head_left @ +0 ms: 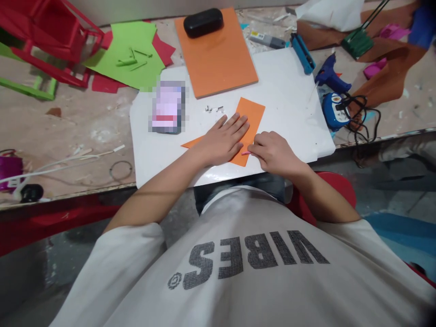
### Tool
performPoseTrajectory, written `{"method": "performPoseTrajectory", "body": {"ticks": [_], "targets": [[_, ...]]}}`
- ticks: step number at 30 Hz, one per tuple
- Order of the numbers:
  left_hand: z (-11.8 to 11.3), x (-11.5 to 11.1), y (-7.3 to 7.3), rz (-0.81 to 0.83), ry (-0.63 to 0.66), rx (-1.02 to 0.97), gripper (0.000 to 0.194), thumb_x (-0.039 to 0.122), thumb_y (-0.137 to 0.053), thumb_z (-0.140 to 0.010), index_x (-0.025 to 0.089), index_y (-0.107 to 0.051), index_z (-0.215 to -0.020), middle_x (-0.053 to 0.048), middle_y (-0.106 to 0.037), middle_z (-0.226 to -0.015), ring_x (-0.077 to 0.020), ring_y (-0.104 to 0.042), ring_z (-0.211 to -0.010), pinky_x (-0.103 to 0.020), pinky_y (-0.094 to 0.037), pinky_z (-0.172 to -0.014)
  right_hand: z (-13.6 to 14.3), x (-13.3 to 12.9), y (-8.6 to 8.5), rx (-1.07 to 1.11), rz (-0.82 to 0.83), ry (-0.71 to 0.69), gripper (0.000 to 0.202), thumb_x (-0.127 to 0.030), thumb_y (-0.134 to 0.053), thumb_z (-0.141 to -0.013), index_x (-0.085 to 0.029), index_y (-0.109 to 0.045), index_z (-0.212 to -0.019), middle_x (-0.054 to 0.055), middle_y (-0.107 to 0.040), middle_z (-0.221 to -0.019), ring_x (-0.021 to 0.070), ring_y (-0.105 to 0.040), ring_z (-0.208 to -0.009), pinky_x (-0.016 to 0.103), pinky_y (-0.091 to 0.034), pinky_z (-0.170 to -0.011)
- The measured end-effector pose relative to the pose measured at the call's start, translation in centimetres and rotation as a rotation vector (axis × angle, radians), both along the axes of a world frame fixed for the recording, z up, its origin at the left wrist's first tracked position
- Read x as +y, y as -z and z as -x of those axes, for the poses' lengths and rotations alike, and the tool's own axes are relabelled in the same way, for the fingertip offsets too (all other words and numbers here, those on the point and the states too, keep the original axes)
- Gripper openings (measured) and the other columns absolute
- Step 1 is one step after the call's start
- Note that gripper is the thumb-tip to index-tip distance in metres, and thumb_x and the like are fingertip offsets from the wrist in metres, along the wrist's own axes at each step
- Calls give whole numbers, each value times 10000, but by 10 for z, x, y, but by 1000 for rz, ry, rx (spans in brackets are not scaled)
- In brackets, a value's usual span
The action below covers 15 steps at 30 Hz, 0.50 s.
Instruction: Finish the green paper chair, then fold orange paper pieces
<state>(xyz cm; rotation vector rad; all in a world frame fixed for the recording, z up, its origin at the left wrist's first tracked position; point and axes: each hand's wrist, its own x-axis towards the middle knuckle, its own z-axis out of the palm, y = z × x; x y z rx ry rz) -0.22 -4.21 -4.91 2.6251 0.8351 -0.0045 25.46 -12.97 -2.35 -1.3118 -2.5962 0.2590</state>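
An orange piece of paper point(255, 113) lies at a slant on the white board point(289, 104), with a pointed end sticking out to the left under my wrist. My left hand point(225, 140) presses flat on this paper, fingers stretched out and slightly apart. Just right of it, my right hand point(272, 152) is closed in a pinch around a thin pinkish-red stick-like piece point(245, 153). The tip of that piece touches or hovers over the paper's lower part; which of the two I cannot tell. My right fingers hide the rest of it.
Behind the paper lie dark scraps point(214, 109), a phone point(167, 109) and an orange pad point(221, 59) bearing a black case point(203, 22). A blue glue gun point(332, 77), corded blue device point(335, 111) and stapler point(302, 53) sit right. Green paper point(136, 68) and a red paper model point(51, 36) stand left.
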Motion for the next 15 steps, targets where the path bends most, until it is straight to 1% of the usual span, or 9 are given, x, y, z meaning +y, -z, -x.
{"method": "performPoseTrajectory", "body": {"ticks": [3,6,8,10,12,14,15], "targets": [[0,1,2,1,3,-16,784,440,-353,-1254,162,-244,-1978,-154,-206,-2074,-375,-122,-1959,-644,-82,-1585,-1,-3,-1,-22,-7,-84,396,-212,-479,-1221,-210,-839,-1057,113,-691,-986,273,-486,-894,437,-319,-828],[1,2,3,13,6,-15,790,454,-336,-1257,144,-236,-1977,-167,-194,-2074,-380,-108,-1961,-651,-63,-1581,-5,-5,-5,-27,-9,-144,380,-172,-484,-1210,-222,-840,-1089,103,-708,-991,268,-496,-892,434,-339,-834],[1,2,4,18,5,-18,792,456,-339,-1257,142,-238,-1976,-166,-192,-2076,-379,-101,-1962,-650,-51,-1581,-10,-5,-7,-21,3,-173,384,-142,-483,-1198,-235,-837,-1081,93,-716,-979,265,-512,-896,431,-349,-843],[0,2,6,15,2,-38,786,455,-352,-1255,167,-244,-1978,-153,-210,-2075,-375,-109,-1961,-648,-54,-1580,-14,-3,-8,-6,26,-205,389,-126,-486,-1185,-251,-835,-1067,83,-722,-968,264,-538,-904,428,-353,-852],[0,2,9,10,2,-58,780,451,-363,-1254,192,-250,-1980,-143,-221,-2075,-374,-119,-1960,-645,-63,-1580,-16,0,-8,32,29,-208,355,-192,-514,-1204,-249,-842,-1082,83,-729,-968,267,-566,-911,428,-358,-853],[0,2,10,5,5,-65,779,446,-368,-1252,193,-252,-1980,-143,-220,-2075,-379,-124,-1959,-651,-72,-1579,-14,4,-6,75,11,-168,329,-304,-551,-1230,-228,-850,-1116,98,-741,-993,276,-593,-929,430,-369,-852],[0,2,10,4,7,-65,778,447,-367,-1252,188,-257,-1978,-147,-219,-2074,-383,-124,-1959,-656,-74,-1578,-11,6,-5,86,4,-147,333,-334,-558,-1235,-218,-851,-1127,108,-748,-1011,282,-602,-943,431,-372,-852]]}}
